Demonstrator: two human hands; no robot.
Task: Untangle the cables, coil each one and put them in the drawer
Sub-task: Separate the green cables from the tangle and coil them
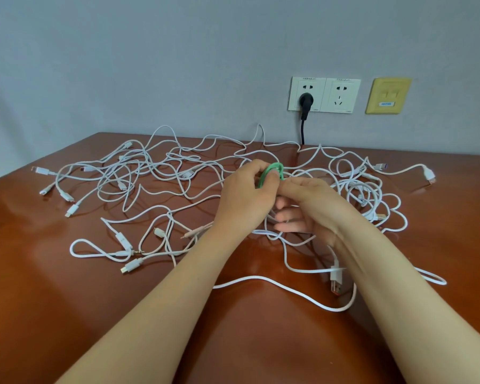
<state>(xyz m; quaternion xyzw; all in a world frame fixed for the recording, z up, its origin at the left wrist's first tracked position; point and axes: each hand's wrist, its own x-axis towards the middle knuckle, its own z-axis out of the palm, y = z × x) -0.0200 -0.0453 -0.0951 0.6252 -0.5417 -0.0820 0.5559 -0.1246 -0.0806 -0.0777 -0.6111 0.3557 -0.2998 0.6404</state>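
Brown desk (pixel 67 314) under sprawled white cables (pixel 139 187). Above them, the left hand (pixel 244 195) grips the coiled green cable (pixel 272 168) while the right hand (pixel 311 206) pinches its end. If either grip slackens, the coil would probably spring open.

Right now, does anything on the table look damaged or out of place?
Nothing looks damaged or spilled. The white cables lie tangled across the table, as the task expects; one loop stands up at the back edge by the wall. The left hand grips the green cable, partly coiled.
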